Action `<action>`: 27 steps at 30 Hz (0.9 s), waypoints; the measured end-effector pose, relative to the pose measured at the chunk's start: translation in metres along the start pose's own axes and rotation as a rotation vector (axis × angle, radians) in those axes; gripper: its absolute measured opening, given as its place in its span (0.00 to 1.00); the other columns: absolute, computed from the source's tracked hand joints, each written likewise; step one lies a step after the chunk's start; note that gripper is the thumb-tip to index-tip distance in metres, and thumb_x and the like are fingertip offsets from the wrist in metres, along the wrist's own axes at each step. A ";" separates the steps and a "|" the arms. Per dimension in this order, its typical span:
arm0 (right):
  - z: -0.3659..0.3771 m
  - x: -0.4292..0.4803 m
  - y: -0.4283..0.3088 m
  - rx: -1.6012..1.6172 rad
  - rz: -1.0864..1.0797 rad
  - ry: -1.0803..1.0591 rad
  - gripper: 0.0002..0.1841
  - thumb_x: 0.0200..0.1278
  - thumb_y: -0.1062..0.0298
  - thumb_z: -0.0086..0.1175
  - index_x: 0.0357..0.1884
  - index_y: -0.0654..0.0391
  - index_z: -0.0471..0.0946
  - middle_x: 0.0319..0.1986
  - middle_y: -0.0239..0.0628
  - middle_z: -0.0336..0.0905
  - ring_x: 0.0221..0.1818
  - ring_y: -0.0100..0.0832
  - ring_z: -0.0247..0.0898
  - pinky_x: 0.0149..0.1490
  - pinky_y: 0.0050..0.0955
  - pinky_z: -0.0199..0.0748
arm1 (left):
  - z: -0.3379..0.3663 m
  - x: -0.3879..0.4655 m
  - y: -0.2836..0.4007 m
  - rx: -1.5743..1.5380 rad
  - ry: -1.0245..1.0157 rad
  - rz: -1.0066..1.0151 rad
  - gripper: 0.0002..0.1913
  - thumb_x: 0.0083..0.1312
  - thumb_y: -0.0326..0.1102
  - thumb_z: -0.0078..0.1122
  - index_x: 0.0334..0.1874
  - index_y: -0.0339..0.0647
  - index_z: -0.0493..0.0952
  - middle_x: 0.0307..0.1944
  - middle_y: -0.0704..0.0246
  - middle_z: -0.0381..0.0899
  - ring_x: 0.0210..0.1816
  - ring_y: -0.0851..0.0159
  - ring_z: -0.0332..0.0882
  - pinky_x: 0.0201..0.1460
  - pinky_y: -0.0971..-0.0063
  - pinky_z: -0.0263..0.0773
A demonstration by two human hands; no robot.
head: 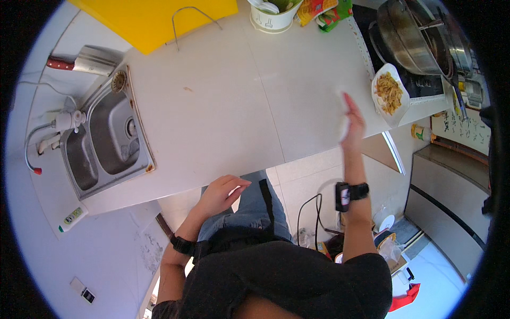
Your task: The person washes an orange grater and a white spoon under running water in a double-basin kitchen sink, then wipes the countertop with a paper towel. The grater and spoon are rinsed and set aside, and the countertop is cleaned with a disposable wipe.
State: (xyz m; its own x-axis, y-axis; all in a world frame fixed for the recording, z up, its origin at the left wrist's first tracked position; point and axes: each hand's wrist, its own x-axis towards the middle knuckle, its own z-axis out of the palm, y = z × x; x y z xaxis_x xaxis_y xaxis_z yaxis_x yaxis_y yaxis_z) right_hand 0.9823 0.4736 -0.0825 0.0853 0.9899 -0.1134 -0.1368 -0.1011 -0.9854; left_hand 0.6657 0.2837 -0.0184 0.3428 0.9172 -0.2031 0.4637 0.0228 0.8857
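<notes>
My right hand (352, 123), blurred and seen edge-on, is over the right part of the pale countertop (215, 107) with nothing in it. Just to its right, a white dish (399, 114) of cooked, shredded food (388, 93) stands partly against the cooktop's edge. My left hand (224, 193) hangs empty at the counter's front edge, before my jeans, thumb slightly apart from the bent fingers. Both wrists wear black straps.
Left lies a double-bowl steel sink (107, 131) with a faucet (69, 121); a cleaver (93, 60) rests behind it. At the back are a yellow board (131, 20), a white tub (273, 23) and food packets (332, 18). A large pan (398, 40) sits on the black cooktop (426, 89).
</notes>
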 end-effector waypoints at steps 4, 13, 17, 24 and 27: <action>-0.086 0.000 0.024 -0.622 -0.149 0.040 0.27 0.48 0.85 0.33 0.53 0.59 0.70 0.54 0.40 0.66 0.60 0.33 0.57 0.65 0.26 0.48 | 0.005 0.002 0.001 0.020 -0.039 0.002 0.08 0.58 0.27 0.52 0.39 0.42 0.75 0.29 0.68 0.75 0.33 0.62 0.73 0.37 0.73 0.68; 0.118 -0.090 0.105 -0.947 -0.484 -0.354 0.22 0.58 0.74 0.34 0.56 0.58 0.65 0.53 0.45 0.66 0.58 0.42 0.59 0.63 0.37 0.52 | 0.012 0.004 0.006 0.079 -0.056 -0.017 0.08 0.58 0.28 0.52 0.39 0.41 0.75 0.31 0.66 0.75 0.34 0.60 0.73 0.37 0.70 0.69; 0.209 -0.116 0.086 -0.397 -0.188 -0.759 0.25 0.50 0.80 0.37 0.55 0.56 0.68 0.51 0.39 0.69 0.54 0.32 0.64 0.60 0.31 0.56 | 0.007 -0.008 0.001 0.074 0.000 -0.092 0.07 0.58 0.28 0.52 0.39 0.41 0.75 0.32 0.64 0.76 0.36 0.59 0.74 0.39 0.70 0.69; 0.125 -0.070 0.024 0.409 0.313 -0.453 0.31 0.43 0.79 0.36 0.57 0.65 0.63 0.55 0.43 0.65 0.57 0.27 0.59 0.62 0.22 0.52 | -0.006 -0.037 -0.015 0.043 0.026 -0.211 0.08 0.59 0.27 0.51 0.41 0.41 0.74 0.36 0.64 0.77 0.39 0.60 0.75 0.43 0.72 0.70; 0.029 -0.030 0.005 0.157 0.089 -0.154 0.29 0.46 0.78 0.37 0.58 0.66 0.62 0.58 0.43 0.61 0.58 0.28 0.58 0.60 0.22 0.55 | -0.009 -0.040 -0.019 0.019 0.051 -0.205 0.09 0.59 0.27 0.51 0.41 0.41 0.74 0.36 0.64 0.77 0.39 0.61 0.75 0.43 0.72 0.70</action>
State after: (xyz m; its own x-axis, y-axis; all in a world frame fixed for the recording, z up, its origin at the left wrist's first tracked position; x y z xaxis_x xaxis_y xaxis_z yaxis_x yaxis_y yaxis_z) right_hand 0.9508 0.4460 -0.0809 -0.0836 0.9824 -0.1668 -0.2899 -0.1841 -0.9392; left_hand 0.6357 0.2501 -0.0238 0.1986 0.9130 -0.3562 0.5345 0.2038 0.8202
